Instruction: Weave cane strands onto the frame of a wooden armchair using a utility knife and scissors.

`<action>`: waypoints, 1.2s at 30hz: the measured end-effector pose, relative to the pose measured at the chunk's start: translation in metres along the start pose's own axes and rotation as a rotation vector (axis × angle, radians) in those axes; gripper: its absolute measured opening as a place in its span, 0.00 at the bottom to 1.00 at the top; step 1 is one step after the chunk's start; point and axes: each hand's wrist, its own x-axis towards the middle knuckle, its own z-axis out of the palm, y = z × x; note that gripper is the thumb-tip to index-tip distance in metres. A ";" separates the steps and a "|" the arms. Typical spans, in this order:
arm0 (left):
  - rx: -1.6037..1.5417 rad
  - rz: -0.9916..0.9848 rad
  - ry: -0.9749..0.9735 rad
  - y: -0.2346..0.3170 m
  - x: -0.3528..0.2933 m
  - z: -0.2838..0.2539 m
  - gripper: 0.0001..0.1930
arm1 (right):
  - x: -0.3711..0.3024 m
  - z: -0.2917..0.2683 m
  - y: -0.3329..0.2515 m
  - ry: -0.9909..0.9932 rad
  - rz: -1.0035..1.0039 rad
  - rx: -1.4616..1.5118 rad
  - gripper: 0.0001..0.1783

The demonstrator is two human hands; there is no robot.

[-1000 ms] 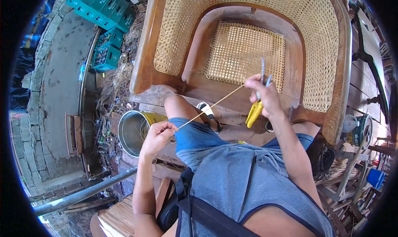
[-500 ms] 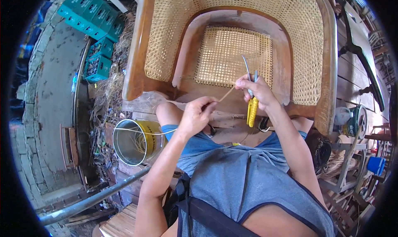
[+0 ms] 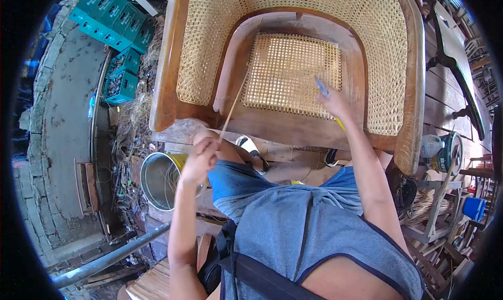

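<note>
A wooden armchair (image 3: 294, 126) with woven cane sides stands in front of me, its cane seat panel (image 3: 291, 72) set in the frame. My left hand (image 3: 200, 161) is closed on a thin cane strip (image 3: 231, 111), which runs up toward the left edge of the seat panel. Over the right part of the seat, my right hand (image 3: 335, 103) is wrapped round a yellow-handled hand tool (image 3: 340, 124). Motion smears that hand, and a bluish-grey tip shows above it; the rest of the tool is hidden.
Beside my left leg a yellow metal bucket (image 3: 157, 182) lies tipped, with cane strands inside. Teal crates (image 3: 121, 86) are stacked at the far left. A metal pipe (image 3: 115, 254) crosses the lower left. To the right are a dark green bucket (image 3: 449, 153) and wooden furniture frames (image 3: 437, 211).
My hands have moved apart: the left went left and down, drawing the cane strip with it. My right hand rose slightly over the seat with the tool, letting go of the strip.
</note>
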 end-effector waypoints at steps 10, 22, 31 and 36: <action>-0.065 0.143 -0.282 -0.002 0.006 0.066 0.09 | -0.109 -0.026 -0.052 -0.242 0.278 1.103 0.25; 0.600 0.383 -0.084 0.005 -0.024 0.068 0.10 | -0.192 0.033 -0.114 -0.372 -0.642 0.219 0.23; 0.383 0.320 -0.065 -0.002 -0.073 0.076 0.06 | -0.207 0.028 -0.135 -0.596 -0.551 0.468 0.18; 0.448 0.365 -0.124 -0.015 -0.074 0.071 0.09 | -0.213 0.017 -0.126 -0.759 -0.437 0.511 0.19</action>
